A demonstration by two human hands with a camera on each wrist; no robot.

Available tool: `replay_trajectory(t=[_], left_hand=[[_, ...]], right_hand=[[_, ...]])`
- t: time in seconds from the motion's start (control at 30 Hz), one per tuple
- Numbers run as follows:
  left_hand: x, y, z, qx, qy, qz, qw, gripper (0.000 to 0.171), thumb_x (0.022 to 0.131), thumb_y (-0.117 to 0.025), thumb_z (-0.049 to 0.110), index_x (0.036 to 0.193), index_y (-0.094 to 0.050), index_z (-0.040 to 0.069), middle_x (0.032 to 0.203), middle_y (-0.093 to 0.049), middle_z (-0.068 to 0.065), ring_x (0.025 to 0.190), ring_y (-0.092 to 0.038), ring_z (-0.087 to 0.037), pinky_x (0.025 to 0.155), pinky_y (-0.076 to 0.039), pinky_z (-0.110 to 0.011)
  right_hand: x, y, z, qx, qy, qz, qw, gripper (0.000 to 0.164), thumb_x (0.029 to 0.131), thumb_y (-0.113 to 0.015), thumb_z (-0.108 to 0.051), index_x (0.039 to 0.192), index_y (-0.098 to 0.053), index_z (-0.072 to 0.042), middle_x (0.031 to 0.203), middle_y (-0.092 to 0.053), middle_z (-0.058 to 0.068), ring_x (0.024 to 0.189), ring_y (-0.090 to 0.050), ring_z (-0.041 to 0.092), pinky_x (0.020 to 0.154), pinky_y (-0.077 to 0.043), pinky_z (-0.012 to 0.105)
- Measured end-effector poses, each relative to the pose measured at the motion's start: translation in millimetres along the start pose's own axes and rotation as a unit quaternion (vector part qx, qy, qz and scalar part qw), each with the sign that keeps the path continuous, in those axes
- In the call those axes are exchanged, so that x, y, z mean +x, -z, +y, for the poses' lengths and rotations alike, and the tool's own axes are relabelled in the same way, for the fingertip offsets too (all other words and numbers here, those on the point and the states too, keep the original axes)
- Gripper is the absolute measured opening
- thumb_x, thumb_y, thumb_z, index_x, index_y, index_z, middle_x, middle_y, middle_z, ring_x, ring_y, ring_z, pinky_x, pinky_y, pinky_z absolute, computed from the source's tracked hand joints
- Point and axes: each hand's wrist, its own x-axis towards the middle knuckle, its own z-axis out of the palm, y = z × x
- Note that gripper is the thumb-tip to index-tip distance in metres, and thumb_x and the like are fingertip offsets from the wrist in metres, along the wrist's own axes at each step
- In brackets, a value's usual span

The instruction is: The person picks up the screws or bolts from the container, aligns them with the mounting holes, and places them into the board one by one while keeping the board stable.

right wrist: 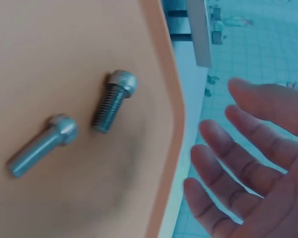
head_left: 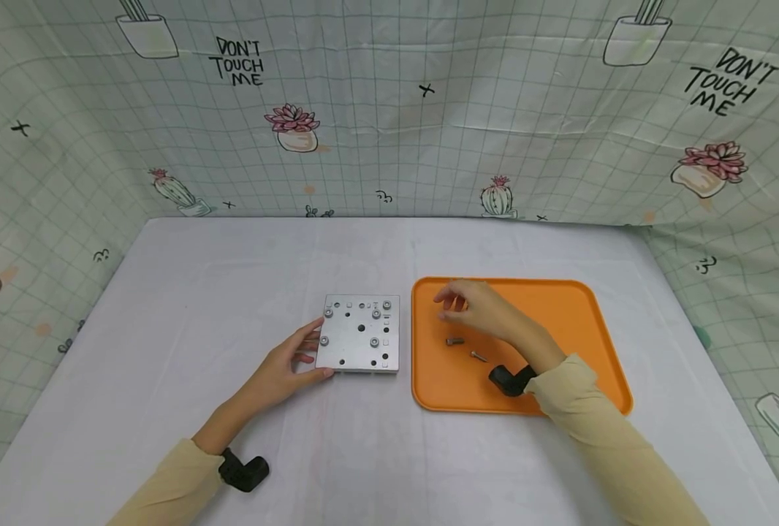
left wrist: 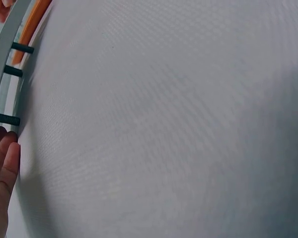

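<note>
A square silver metal plate (head_left: 353, 354) with several holes lies left of the orange tray (head_left: 438, 387). Socket-head screws sit in it, and their dark threaded shanks (left wrist: 6, 119) stick out below the plate in the left wrist view. My left hand (head_left: 287, 361) holds the plate's left side, thumb at the near corner and fingers along the edge. Over the tray, my right hand (head_left: 484, 310) hovers with loosely bent fingers and nothing between them. Two loose socket-head screws lie in the tray: a threaded screw (right wrist: 109, 106) and a screw with a smoother-looking shank (right wrist: 37, 151).
A white cloth covers the table (head_left: 232, 292). Behind it and at both sides hangs a checked curtain (head_left: 376, 146) printed with potted plants. Each wrist carries a black camera mount, the left mount (head_left: 245, 473) close above the cloth.
</note>
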Motion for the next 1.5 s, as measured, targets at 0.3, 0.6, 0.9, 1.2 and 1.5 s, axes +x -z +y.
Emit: replay_trajectory(t=[0.3,0.6,0.9,1.2,1.5], left_hand=[[0.0,-0.5,0.3,0.001,0.000,0.002,1.0000,0.081,0.079,-0.075,0.024,0.145,-0.031,0.010,0.129,-0.053,-0.015,0.111,-0.056,-0.025,0.088,-0.051,-0.034],[0.3,0.1,-0.6,-0.002,0.001,0.000,1.0000,0.080,0.079,-0.075,0.025,0.145,-0.031,0.011,0.129,-0.052,-0.015,0.112,-0.056,-0.025,0.089,-0.050,-0.035],[0.0,0.9,-0.1,-0.009,0.002,-0.004,0.9999,0.079,0.080,-0.074,0.027,0.145,-0.031,0.011,0.129,-0.052,-0.015,0.112,-0.055,-0.025,0.090,-0.050,-0.038],[0.3,1.8,1.9,-0.009,0.004,-0.002,0.9999,0.081,0.078,-0.075,0.024,0.145,-0.031,0.011,0.129,-0.053,-0.014,0.111,-0.055,-0.024,0.090,-0.050,-0.035],[0.5,2.4,1.1,-0.008,0.000,-0.002,1.0000,0.081,0.078,-0.075,0.024,0.145,-0.031,0.011,0.129,-0.052,-0.015,0.111,-0.055,-0.025,0.089,-0.051,-0.033]], right_hand=[[-10.4,-7.4,10.8,0.017,-0.032,-0.062,0.997,0.025,0.085,-0.068,-0.016,0.104,-0.062,-0.002,0.096,-0.061,0.009,0.083,-0.052,0.019,0.074,-0.046,0.028],[-11.8,-15.3,16.4,0.030,-0.038,-0.078,0.996,0.018,0.084,-0.069,-0.012,0.097,-0.062,-0.002,0.089,-0.060,0.007,0.080,-0.051,0.016,0.072,-0.046,0.026],[-9.6,-20.4,17.7,0.010,-0.041,-0.092,0.995,0.015,0.081,-0.071,-0.010,0.089,-0.060,-0.005,0.082,-0.055,0.004,0.073,-0.048,0.014,0.063,-0.044,0.022],[-9.2,-20.9,17.8,0.010,-0.045,-0.092,0.995,0.015,0.081,-0.071,-0.010,0.087,-0.059,-0.005,0.080,-0.054,0.004,0.071,-0.047,0.014,0.061,-0.043,0.022],[-10.5,-19.5,19.2,0.010,-0.046,-0.094,0.994,0.013,0.083,-0.069,-0.011,0.085,-0.058,-0.006,0.078,-0.053,0.003,0.069,-0.047,0.013,0.060,-0.042,0.022]])
